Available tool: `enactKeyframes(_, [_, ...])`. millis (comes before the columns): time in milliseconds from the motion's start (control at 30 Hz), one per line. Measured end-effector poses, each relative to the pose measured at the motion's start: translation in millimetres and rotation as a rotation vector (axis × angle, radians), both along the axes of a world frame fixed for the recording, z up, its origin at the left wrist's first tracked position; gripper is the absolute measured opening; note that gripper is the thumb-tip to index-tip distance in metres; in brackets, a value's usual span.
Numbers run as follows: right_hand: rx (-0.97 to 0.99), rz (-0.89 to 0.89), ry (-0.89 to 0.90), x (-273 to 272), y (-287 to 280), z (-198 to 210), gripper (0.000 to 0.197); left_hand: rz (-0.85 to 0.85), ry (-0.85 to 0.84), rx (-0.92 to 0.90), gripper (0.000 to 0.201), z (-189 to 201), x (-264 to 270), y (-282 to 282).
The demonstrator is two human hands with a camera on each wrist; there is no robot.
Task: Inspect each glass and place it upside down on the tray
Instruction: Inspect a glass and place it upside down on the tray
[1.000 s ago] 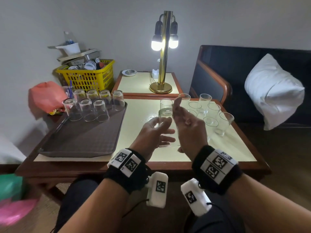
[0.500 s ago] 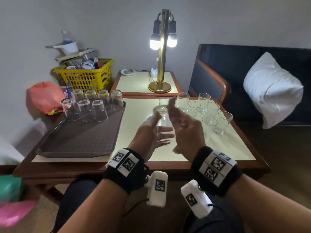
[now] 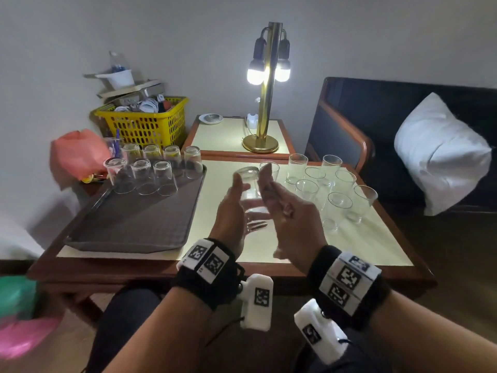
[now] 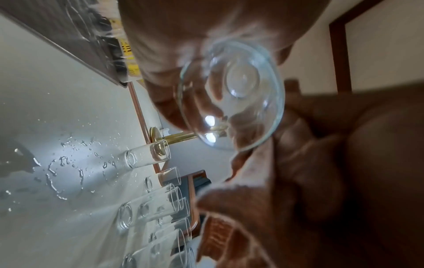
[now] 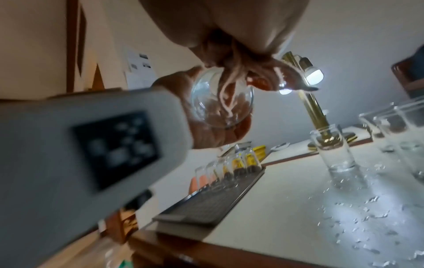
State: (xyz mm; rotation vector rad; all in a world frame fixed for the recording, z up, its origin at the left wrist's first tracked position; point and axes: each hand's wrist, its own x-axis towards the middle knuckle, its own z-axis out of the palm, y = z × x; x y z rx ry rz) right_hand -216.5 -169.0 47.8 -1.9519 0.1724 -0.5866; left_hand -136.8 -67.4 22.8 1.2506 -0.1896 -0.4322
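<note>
I hold a clear glass [image 3: 251, 192] above the table's middle, between both hands, tilted with its base up and away from me. My left hand [image 3: 232, 205] grips its left side, thumb up along the wall and fingers curled underneath. On the other side, the straight fingers of my right hand [image 3: 282, 205] lie against the wall. The left wrist view looks into the glass mouth [image 4: 231, 98]; the right wrist view shows the glass [image 5: 222, 103] from below. Several glasses [image 3: 145, 176] stand upside down at the far end of the brown tray [image 3: 129, 222]. Several upright glasses [image 3: 333, 189] stand to the right.
Water droplets [image 5: 367, 208] lie on the cream table top [image 3: 220, 249]. A lit brass lamp [image 3: 265, 103] stands on the side table behind. A yellow basket [image 3: 145, 125] and a red bag [image 3: 78, 154] sit at the far left, a dark sofa with a white pillow [image 3: 441, 154] at the right.
The glass was upright between my hands a second ago; it has been tipped over so its base now points up. Both hands have stayed over the table's middle.
</note>
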Motion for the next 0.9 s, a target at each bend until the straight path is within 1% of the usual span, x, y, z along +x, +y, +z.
enactKeyframes(33, [0.093,-0.020,0.036,3,-4,4,0.034,-0.056,-0.013,0.037,0.050,0,0,1])
enactKeyframes(67, [0.176,-0.032,0.065,6,-8,5,0.032,-0.076,-0.056,0.075,0.054,0,0,1])
enactKeyframes(100, [0.209,-0.034,0.067,7,-9,6,0.035,-0.054,-0.096,0.098,0.062,-1,1,1])
enactKeyframes(133, [0.173,-0.034,0.060,6,-5,6,0.039,0.006,-0.116,0.094,0.066,0,3,2])
enactKeyframes(167, [0.090,-0.017,0.044,5,0,2,0.040,0.056,-0.109,0.071,0.065,1,5,4])
enactKeyframes(200, [0.003,0.009,0.017,2,7,-2,0.040,0.076,-0.077,0.034,0.059,2,6,5])
enactKeyframes(233, [-0.038,0.012,0.006,3,7,-6,0.039,0.045,-0.023,0.015,0.053,2,5,7])
enactKeyframes(267, [-0.020,-0.015,0.018,8,4,-8,0.038,-0.014,0.027,0.014,0.048,2,4,8])
enactKeyframes(300, [0.059,-0.051,0.038,12,1,-5,0.038,-0.075,0.025,0.045,0.046,3,2,9])
enactKeyframes(333, [0.134,-0.087,0.048,15,-4,-2,0.039,-0.106,-0.012,0.073,0.048,2,1,7])
enactKeyframes(367, [0.168,-0.093,0.038,15,-6,0,0.039,-0.095,-0.048,0.086,0.056,2,1,6])
enactKeyframes(400, [0.136,-0.082,0.025,14,-4,0,0.039,-0.043,-0.077,0.085,0.065,3,1,6])
enactKeyframes(433, [0.073,-0.048,0.015,10,0,0,0.038,0.010,-0.082,0.067,0.066,4,2,6])
enactKeyframes(467, [0.015,-0.007,0.012,6,6,-1,0.038,0.037,-0.056,0.025,0.063,5,2,6])
enactKeyframes(500, [-0.013,0.006,0.010,5,7,-2,0.039,0.022,-0.008,-0.003,0.058,7,1,7])
enactKeyframes(533, [-0.005,-0.019,0.013,8,2,-2,0.039,-0.028,0.044,-0.010,0.054,7,2,6])
enactKeyframes(567, [0.043,-0.055,0.024,11,-4,0,0.039,-0.089,0.045,0.029,0.052,9,0,6])
enactKeyframes(600, [0.096,-0.092,0.040,12,-10,5,0.041,-0.125,0.003,0.083,0.052,8,1,3])
enactKeyframes(633, [0.131,-0.106,0.048,11,-12,8,0.042,-0.119,-0.049,0.109,0.057,8,0,1])
enactKeyframes(667, [0.106,-0.095,0.046,9,-11,8,0.042,-0.068,-0.084,0.107,0.063,8,1,-1])
enactKeyframes(700, [0.023,-0.060,0.025,4,-7,5,0.041,-0.001,-0.093,0.085,0.066,9,1,-1])
enactKeyframes(733, [-0.053,-0.015,0.003,-1,-1,2,0.041,0.033,-0.078,0.034,0.066,9,1,-1])
enactKeyframes(767, [-0.076,0.001,-0.014,-3,0,0,0.040,0.031,-0.036,-0.007,0.063,9,0,-1])
enactKeyframes(800, [-0.044,-0.032,-0.007,-1,-2,0,0.038,-0.029,0.011,-0.021,0.056,8,-2,-1])
enactKeyframes(833, [0.029,-0.078,0.007,3,-7,3,0.037,-0.102,0.037,-0.008,0.049,8,-4,-2])
enactKeyframes(867, [0.101,-0.116,0.023,4,-12,7,0.038,-0.160,0.028,0.021,0.048,5,-3,-3])
enactKeyframes(900, [0.139,-0.131,0.031,5,-15,10,0.040,-0.170,0.005,0.032,0.052,3,-3,-3])
